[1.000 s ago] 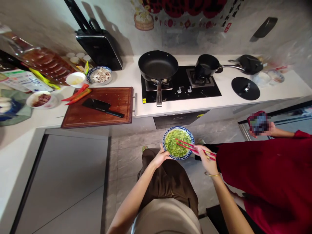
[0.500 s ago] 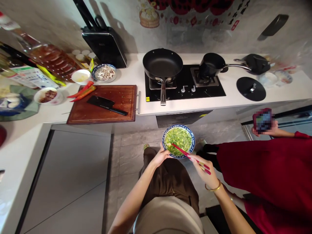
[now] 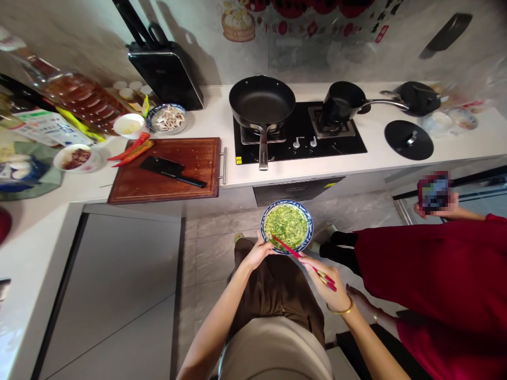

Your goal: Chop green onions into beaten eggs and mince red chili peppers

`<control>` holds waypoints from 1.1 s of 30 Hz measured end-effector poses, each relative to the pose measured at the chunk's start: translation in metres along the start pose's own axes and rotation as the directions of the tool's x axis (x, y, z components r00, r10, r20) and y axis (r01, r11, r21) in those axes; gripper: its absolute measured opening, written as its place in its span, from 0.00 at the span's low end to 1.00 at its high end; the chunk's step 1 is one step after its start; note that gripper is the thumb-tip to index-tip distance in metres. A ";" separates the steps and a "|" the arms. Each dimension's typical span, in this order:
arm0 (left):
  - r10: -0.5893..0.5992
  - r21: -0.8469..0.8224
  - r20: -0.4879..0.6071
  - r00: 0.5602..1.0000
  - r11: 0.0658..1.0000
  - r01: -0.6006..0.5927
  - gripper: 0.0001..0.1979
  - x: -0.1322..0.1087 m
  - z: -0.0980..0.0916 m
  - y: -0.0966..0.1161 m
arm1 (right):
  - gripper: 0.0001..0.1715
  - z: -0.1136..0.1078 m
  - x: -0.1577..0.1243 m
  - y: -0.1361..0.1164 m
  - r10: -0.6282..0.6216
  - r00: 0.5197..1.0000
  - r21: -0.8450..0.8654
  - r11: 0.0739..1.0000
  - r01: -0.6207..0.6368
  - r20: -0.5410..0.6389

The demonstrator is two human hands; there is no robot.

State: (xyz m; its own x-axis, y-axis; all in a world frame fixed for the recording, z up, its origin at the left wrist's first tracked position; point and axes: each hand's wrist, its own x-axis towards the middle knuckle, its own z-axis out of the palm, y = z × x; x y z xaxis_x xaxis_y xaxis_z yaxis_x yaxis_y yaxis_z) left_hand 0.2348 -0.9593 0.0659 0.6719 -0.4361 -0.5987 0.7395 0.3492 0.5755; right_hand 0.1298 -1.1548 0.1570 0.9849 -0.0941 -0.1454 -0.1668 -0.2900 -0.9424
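Note:
My left hand [image 3: 259,253] grips the near left rim of a blue-and-white bowl [image 3: 310,217], held in the air in front of the counter. Inside it is a wet mixture of chopped greens and yellow egg [image 3: 288,224]. Red chopsticks [image 3: 291,249] with gold bands are clasped in my right hand [image 3: 327,282]. Their tips dip into the mixture at the bowl's left side. The fingers of my left hand under the bowl are partly hidden.
A frying pan [image 3: 263,103] and a saucepan [image 3: 344,103] stand on the black stove [image 3: 295,153]. To the left, a cleaver [image 3: 172,171] and chillies [image 3: 132,149] lie on a cutting board [image 3: 127,184]. A person in red [image 3: 428,258] stands close on the right, holding a phone.
The bowl and both my hands have shifted slightly left and up in view. The chopstick tips have moved a little within the mixture. The other person's lower hand shows more now.

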 end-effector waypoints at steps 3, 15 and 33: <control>-0.020 0.047 0.024 1.000 0.999 0.019 0.30 0.002 -0.002 -0.001 | 0.14 -0.001 -0.001 0.002 -0.002 0.999 0.017 1.000 0.003 -0.048; 0.005 0.096 0.039 0.999 0.995 -0.009 0.38 0.003 0.006 -0.001 | 0.14 -0.024 -0.003 0.004 0.024 0.999 -0.014 1.000 -0.024 -0.026; -0.027 0.107 0.008 1.000 0.994 0.026 0.36 0.007 0.015 -0.001 | 0.14 -0.023 0.019 0.007 -0.033 0.999 0.045 0.998 0.035 -0.033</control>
State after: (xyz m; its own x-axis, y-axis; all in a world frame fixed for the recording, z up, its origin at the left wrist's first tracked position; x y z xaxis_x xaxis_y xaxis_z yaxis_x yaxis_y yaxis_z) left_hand 0.2385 -0.9753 0.0696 0.6510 -0.4520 -0.6098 0.7483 0.2472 0.6156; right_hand 0.1463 -1.1802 0.1542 0.9879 -0.1155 -0.1038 -0.1301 -0.2500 -0.9595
